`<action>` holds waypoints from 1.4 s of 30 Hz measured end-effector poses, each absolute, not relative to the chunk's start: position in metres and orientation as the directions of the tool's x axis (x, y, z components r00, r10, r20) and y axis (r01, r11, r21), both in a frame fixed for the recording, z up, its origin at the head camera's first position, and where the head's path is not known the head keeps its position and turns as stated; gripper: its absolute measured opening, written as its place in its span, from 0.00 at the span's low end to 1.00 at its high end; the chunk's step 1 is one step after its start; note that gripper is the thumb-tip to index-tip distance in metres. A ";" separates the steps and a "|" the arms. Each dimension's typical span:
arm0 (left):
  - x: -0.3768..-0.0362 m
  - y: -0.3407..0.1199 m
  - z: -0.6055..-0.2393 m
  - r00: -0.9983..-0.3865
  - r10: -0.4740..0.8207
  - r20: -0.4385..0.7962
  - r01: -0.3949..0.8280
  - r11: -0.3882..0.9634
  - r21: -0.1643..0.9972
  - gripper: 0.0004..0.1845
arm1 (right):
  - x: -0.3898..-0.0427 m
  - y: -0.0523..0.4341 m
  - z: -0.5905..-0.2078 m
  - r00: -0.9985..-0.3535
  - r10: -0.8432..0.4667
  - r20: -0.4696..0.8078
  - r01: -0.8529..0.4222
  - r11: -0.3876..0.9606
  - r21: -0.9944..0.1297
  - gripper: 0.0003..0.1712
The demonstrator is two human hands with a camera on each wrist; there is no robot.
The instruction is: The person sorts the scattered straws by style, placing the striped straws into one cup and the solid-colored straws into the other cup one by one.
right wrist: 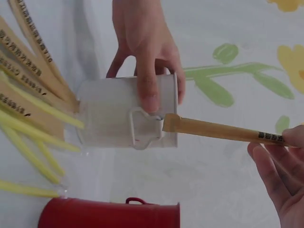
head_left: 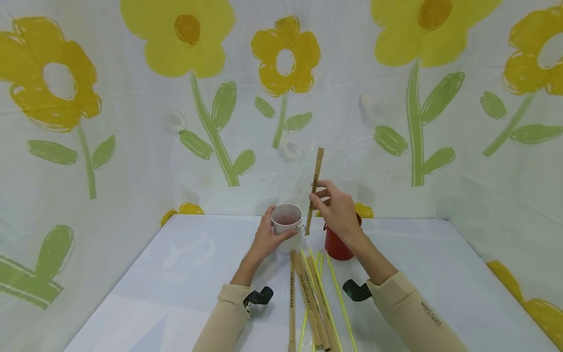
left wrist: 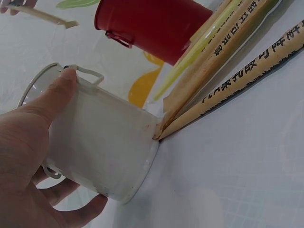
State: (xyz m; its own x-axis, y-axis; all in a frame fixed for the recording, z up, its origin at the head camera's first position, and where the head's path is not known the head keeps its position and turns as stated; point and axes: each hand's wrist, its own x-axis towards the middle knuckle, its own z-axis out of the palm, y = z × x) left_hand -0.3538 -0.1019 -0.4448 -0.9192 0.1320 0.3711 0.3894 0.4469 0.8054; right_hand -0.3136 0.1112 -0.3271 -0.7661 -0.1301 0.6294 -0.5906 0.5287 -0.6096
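White cup (head_left: 287,224) on the bench (head_left: 176,274): light, rigid, smooth; left hand (head_left: 265,239) wraps its wall. Paper-sleeved chopsticks (head_left: 314,190): light, stiff, probably slippery, pinched mid-length in the right hand (head_left: 338,210) grip, lower tip beside the cup's rim

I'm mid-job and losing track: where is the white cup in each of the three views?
Head: white cup at centre, gripped by the left hand, left of the red cup.
Left wrist: lower left, thumb on its rim.
Right wrist: centre left, fingers over it.
Shared landmark: the red cup.
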 end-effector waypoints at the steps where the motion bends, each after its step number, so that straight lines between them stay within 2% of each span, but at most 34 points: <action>1: -0.354 -0.102 -0.445 -0.917 0.133 0.375 0.394 0.445 0.804 0.54 | -0.316 0.110 -0.325 -0.768 -0.130 0.627 -0.590 0.524 -0.614 0.20; 10: -0.357 -0.103 -0.445 -0.920 0.123 0.371 0.385 0.456 0.803 0.54 | -0.328 0.098 -0.307 -0.785 -0.118 0.608 -0.578 0.494 -0.650 0.17; 19: -0.356 -0.102 -0.445 -0.924 0.124 0.362 0.378 0.440 0.815 0.53 | -0.337 0.091 -0.306 -0.807 -0.112 0.580 -0.554 0.487 -0.676 0.16; 32: -0.356 -0.100 -0.445 -0.923 0.132 0.362 0.381 0.446 0.810 0.54 | -0.346 0.089 -0.324 -0.836 -0.147 0.528 -0.533 0.441 -0.722 0.14; 42: -0.353 -0.100 -0.445 -0.926 0.129 0.355 0.374 0.446 0.813 0.54 | -0.350 0.083 -0.342 -0.849 -0.175 0.498 -0.519 0.455 -0.724 0.15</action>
State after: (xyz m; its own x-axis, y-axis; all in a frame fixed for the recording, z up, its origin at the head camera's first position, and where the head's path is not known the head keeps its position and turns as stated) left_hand -0.3533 -0.1005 -0.4446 -0.9258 0.1288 0.3554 0.3742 0.4458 0.8132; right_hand -0.3498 0.0828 -0.3421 -0.8492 -0.1752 0.4983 -0.5186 0.4555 -0.7236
